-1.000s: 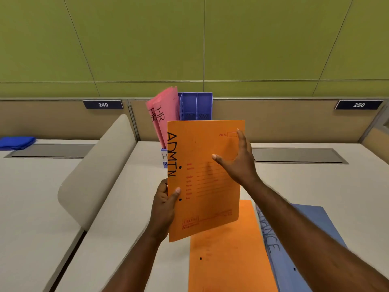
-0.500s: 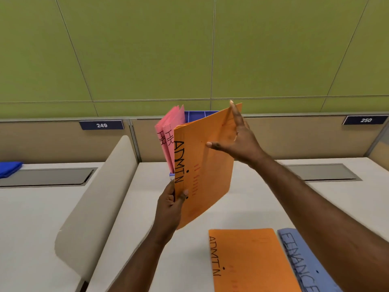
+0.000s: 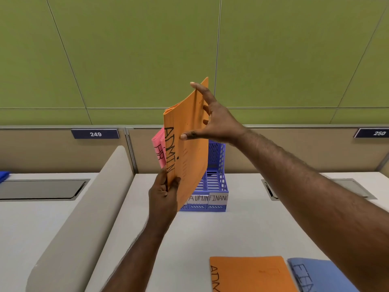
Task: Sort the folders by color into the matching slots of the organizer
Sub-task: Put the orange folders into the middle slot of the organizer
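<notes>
Orange ADMIN folder (image 3: pixel 189 148) upright at frame ctr, just above organizer (image 3: pixel 212 182). Left hand (image 3: pixel 163 194) pinches bottom edge, right hand (image 3: pixel 212 121) clamps top. Next: lower into ADMIN slot, beside pink HR folders (image 3: pixel 158 151).

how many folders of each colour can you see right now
orange: 2, one held upright, one flat on the desk
pink: 2, both in the organizer
blue: 1, flat on the desk
total: 5
</notes>
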